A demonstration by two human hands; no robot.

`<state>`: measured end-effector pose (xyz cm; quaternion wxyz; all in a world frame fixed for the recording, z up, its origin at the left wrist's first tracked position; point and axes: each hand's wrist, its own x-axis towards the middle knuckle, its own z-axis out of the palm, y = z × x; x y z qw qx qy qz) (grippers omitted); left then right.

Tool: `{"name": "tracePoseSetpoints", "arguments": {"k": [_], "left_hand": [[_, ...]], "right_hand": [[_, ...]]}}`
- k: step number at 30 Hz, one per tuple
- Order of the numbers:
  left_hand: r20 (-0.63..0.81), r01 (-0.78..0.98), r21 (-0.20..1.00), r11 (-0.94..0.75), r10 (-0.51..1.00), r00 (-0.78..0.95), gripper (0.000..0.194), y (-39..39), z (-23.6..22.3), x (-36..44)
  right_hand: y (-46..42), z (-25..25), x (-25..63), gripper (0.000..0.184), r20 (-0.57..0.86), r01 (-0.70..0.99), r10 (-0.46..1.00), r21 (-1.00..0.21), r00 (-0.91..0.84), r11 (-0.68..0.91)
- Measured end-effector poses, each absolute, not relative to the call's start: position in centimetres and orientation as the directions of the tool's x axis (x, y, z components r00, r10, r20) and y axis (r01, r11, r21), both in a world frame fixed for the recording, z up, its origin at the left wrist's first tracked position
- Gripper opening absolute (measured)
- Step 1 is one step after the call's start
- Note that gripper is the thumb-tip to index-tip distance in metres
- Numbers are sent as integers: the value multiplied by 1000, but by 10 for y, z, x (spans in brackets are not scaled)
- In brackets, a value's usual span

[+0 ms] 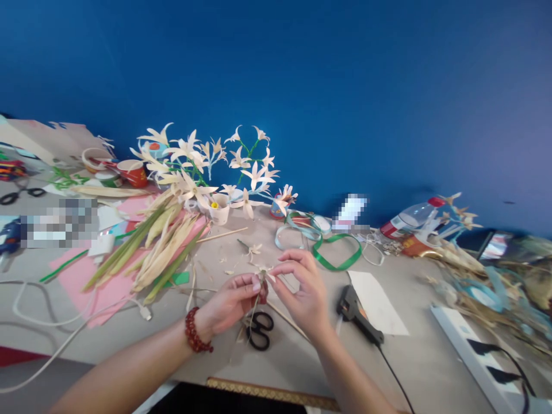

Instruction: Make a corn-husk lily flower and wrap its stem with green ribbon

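Note:
My left hand (pixel 244 293), with a red bead bracelet (pixel 196 330) on its wrist, pinches the base of a small pale husk flower (pixel 264 272). A thin stem hangs down below it. My right hand (pixel 302 287) closes thumb and finger on a petal at the flower's right side; its other fingers are raised. Under the hands lie black-handled scissors (pixel 260 330) and a thin wooden stick (pixel 287 319). Just beyond them another small flower (pixel 253 249) lies on the table. A black glue gun (pixel 359 315) rests to the right of my right hand, partly over white paper (pixel 379 305).
Dried corn husks (pixel 161 253) lie on pink paper (pixel 77 276) at left. Finished flowers (pixel 190 149) stand in a white cup (pixel 219 210) by the blue wall. Green ribbon (pixel 338 267), a plastic bottle (pixel 409 218) and a power strip (pixel 466 351) are at right. White cables cross the left side.

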<state>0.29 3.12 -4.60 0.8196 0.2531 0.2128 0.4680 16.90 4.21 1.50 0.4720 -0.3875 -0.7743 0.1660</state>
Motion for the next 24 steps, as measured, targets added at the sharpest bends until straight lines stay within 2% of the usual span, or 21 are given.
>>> {"name": "tracePoseSetpoints", "arguments": {"k": [12,18,24], "left_hand": [[-111,-665,576,476,851,513,12,31,-45,2],[-115,-681,544,489,848,517,5,30,-47,2],[-125,-664,546,511,833,538,8,29,-46,2]], "right_hand": [[41,8,161,8,660,485,728,-583,-186,652],[41,5,160,12,769,522,603,-433,-211,735],[44,1,160,17,827,540,512,-327,-234,776]]}}
